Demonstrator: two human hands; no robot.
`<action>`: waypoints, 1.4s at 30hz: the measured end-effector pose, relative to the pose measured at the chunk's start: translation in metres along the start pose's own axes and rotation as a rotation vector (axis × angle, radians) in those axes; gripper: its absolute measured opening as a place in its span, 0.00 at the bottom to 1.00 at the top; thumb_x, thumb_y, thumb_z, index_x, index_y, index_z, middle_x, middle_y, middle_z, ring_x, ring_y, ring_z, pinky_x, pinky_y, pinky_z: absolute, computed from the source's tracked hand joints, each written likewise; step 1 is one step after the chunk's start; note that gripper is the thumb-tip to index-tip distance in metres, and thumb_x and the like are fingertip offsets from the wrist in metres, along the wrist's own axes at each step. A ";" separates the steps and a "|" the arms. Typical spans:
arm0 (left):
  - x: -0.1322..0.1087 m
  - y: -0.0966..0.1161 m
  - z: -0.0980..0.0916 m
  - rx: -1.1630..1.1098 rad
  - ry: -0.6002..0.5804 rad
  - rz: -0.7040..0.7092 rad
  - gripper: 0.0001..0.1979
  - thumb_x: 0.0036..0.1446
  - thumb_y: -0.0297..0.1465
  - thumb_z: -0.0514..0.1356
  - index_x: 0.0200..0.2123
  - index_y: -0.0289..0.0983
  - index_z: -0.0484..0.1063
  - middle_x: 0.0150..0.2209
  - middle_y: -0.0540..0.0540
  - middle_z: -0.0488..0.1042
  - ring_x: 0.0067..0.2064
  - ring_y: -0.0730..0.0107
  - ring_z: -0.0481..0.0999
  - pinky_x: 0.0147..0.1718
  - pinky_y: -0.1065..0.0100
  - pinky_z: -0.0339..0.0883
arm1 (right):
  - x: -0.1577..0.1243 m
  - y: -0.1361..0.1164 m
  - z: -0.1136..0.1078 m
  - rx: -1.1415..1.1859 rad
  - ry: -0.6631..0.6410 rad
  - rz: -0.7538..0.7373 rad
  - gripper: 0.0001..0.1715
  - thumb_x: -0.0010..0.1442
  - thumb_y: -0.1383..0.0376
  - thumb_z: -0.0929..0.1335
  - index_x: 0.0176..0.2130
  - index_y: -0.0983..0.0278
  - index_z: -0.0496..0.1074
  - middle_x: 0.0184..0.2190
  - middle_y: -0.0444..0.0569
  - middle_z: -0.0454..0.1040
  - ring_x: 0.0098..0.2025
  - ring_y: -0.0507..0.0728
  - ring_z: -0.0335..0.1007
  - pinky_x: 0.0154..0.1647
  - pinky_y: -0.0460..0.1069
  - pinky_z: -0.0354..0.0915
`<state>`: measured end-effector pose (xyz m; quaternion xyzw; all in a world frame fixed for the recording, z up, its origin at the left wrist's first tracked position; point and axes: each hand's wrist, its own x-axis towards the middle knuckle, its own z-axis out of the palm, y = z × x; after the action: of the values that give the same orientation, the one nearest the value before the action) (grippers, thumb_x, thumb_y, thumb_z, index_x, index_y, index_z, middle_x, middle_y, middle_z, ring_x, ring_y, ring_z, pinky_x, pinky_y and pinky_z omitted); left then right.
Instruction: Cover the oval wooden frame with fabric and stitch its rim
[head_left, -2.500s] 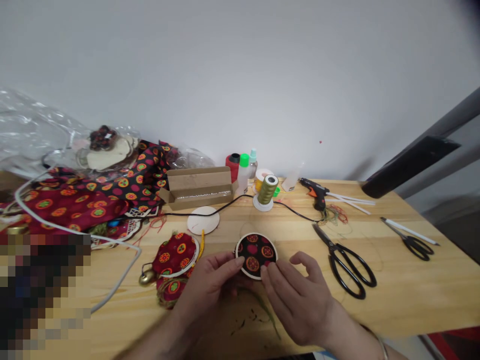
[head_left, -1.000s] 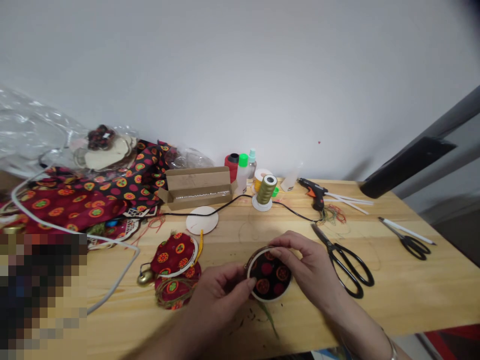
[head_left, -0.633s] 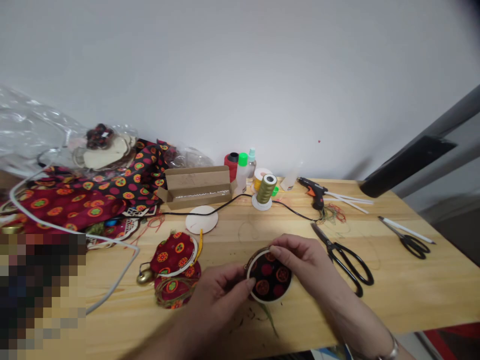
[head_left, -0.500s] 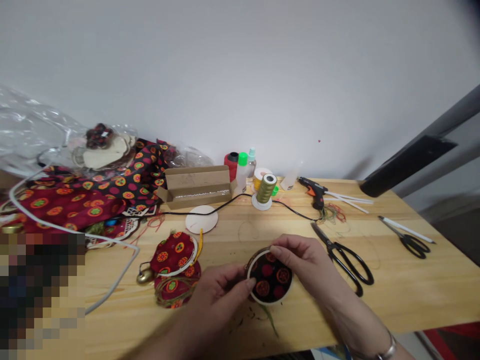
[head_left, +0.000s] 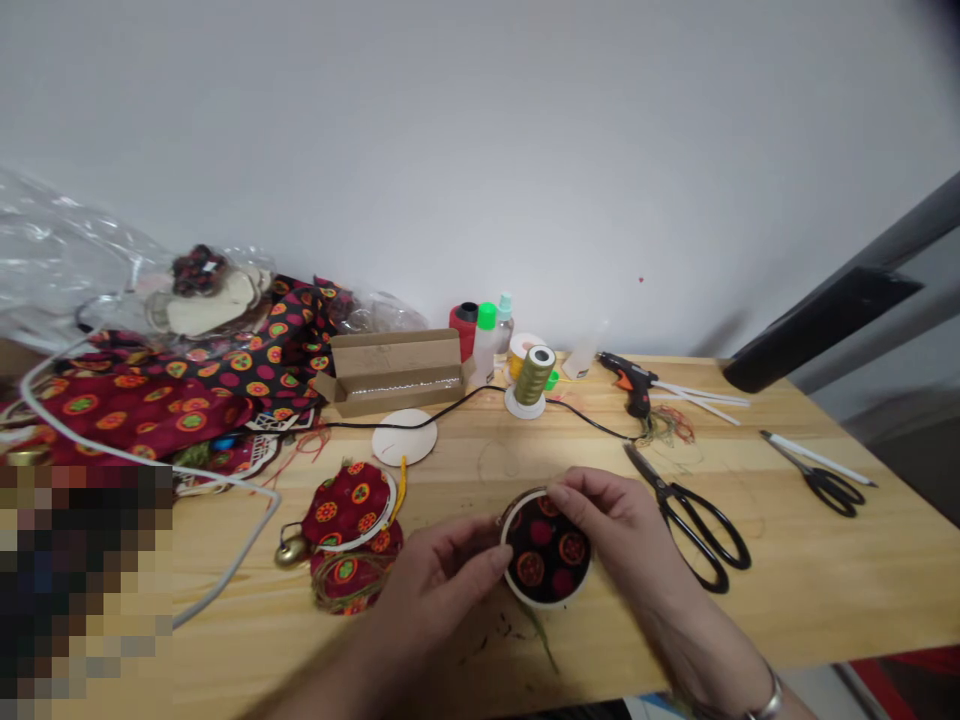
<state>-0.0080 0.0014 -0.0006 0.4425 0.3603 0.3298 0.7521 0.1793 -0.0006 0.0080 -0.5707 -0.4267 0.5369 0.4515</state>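
Between my hands is a round disc covered in black patterned fabric [head_left: 546, 555], with a white rim and orange and dark red motifs. My left hand [head_left: 457, 570] pinches its left edge between thumb and fingers. At the upper right edge, my right hand [head_left: 600, 515] grips the same disc with thumb on top. A green strand [head_left: 541, 635] lies on the table below it. To the left rest red patterned fabric discs [head_left: 352, 505], with a coil of brownish cord [head_left: 349, 580] on the lower one and a brass bell [head_left: 291, 549] beside them.
Large black-handled scissors [head_left: 694, 525] lie right of my right hand, smaller scissors [head_left: 832, 490] farther right. Behind are a glue gun [head_left: 634, 382], an olive thread spool [head_left: 535, 378], a cardboard box [head_left: 397, 385] and a white disc [head_left: 405, 440]. Patterned cloth [head_left: 165, 400] is heaped at left.
The fabric disc has shifted slightly right in the view and tilted a little more toward the camera. Both hands keep their hold on it.
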 end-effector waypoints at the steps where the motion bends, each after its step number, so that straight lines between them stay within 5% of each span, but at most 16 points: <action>1: 0.001 -0.001 -0.002 -0.089 0.033 -0.012 0.13 0.53 0.32 0.60 0.42 0.38 0.76 0.40 0.45 0.79 0.42 0.63 0.75 0.43 0.67 0.66 | 0.001 0.001 -0.002 0.045 0.022 -0.004 0.15 0.49 0.57 0.72 0.25 0.68 0.73 0.20 0.43 0.72 0.22 0.47 0.63 0.23 0.42 0.58; 8: 0.009 -0.004 -0.009 -0.446 0.198 -0.115 0.12 0.50 0.31 0.62 0.37 0.30 0.76 0.36 0.36 0.79 0.39 0.57 0.78 0.34 0.64 0.69 | 0.010 0.007 -0.013 0.420 0.128 0.005 0.12 0.45 0.61 0.74 0.26 0.68 0.75 0.20 0.45 0.75 0.22 0.49 0.68 0.25 0.42 0.63; 15: 0.012 -0.012 -0.010 -0.240 0.301 -0.006 0.13 0.37 0.26 0.70 0.31 0.35 0.75 0.22 0.54 0.73 0.23 0.81 0.70 0.24 0.79 0.61 | 0.017 0.014 -0.010 0.595 0.053 0.061 0.14 0.44 0.60 0.75 0.24 0.68 0.74 0.20 0.46 0.75 0.20 0.48 0.67 0.23 0.42 0.63; 21: 0.007 -0.011 -0.011 -0.089 0.228 -0.015 0.11 0.39 0.34 0.69 0.23 0.33 0.72 0.13 0.55 0.67 0.17 0.82 0.63 0.20 0.78 0.55 | 0.014 0.017 -0.011 0.636 -0.015 0.066 0.12 0.45 0.62 0.75 0.23 0.68 0.73 0.19 0.45 0.74 0.20 0.48 0.67 0.23 0.41 0.62; 30: 0.007 -0.016 -0.010 -0.200 0.196 -0.056 0.13 0.50 0.39 0.61 0.29 0.34 0.75 0.20 0.49 0.73 0.18 0.78 0.68 0.18 0.76 0.56 | 0.012 0.017 -0.008 0.629 -0.050 0.083 0.12 0.46 0.62 0.74 0.23 0.68 0.73 0.19 0.46 0.74 0.19 0.47 0.66 0.22 0.41 0.61; 38: 0.010 -0.017 -0.013 -0.168 0.092 -0.052 0.14 0.49 0.37 0.64 0.38 0.36 0.76 0.35 0.42 0.79 0.37 0.64 0.76 0.39 0.65 0.67 | 0.012 0.027 -0.005 0.427 -0.060 0.073 0.13 0.47 0.60 0.74 0.24 0.68 0.73 0.20 0.46 0.75 0.21 0.48 0.66 0.24 0.43 0.60; 42: 0.010 -0.012 -0.008 -0.079 0.070 -0.054 0.13 0.46 0.34 0.66 0.38 0.40 0.77 0.37 0.46 0.80 0.40 0.64 0.76 0.40 0.68 0.67 | 0.010 0.027 -0.003 0.292 -0.051 0.040 0.13 0.46 0.59 0.74 0.24 0.67 0.73 0.20 0.45 0.74 0.22 0.48 0.65 0.24 0.43 0.60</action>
<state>-0.0072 0.0084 -0.0167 0.3909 0.3849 0.3384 0.7646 0.1833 0.0033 -0.0201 -0.4936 -0.3441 0.6166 0.5077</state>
